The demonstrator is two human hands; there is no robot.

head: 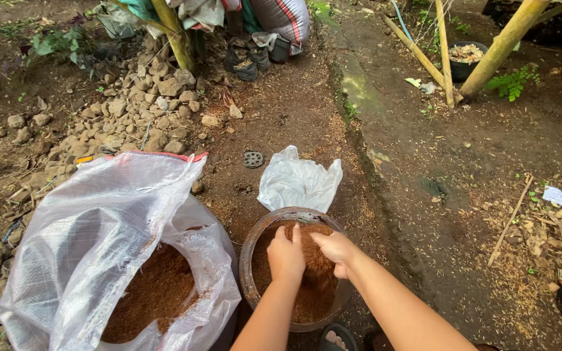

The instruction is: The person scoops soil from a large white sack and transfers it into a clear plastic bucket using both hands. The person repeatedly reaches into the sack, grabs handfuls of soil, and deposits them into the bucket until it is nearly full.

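While pressed into brown crumbly stuff (307,299) inside round pot (250,250), left hand (285,255) and right hand (335,250) were curled, maybe holding clump between them. Looked soft, light, loose. Best scooped with cupped palms. Big white sack (86,247) beside pot.

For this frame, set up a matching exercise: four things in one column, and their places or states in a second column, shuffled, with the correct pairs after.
Things:
1. woven white sack
2. round pot
3. clear plastic bag
4. pile of stones

Places or states:
A. heaped on the ground at upper left
B. lying crumpled on the soil just beyond the pot
C. open at the top, brown fibrous material inside
D. has both the left hand and right hand pressing into its brown fill

Pairs: 1-C, 2-D, 3-B, 4-A
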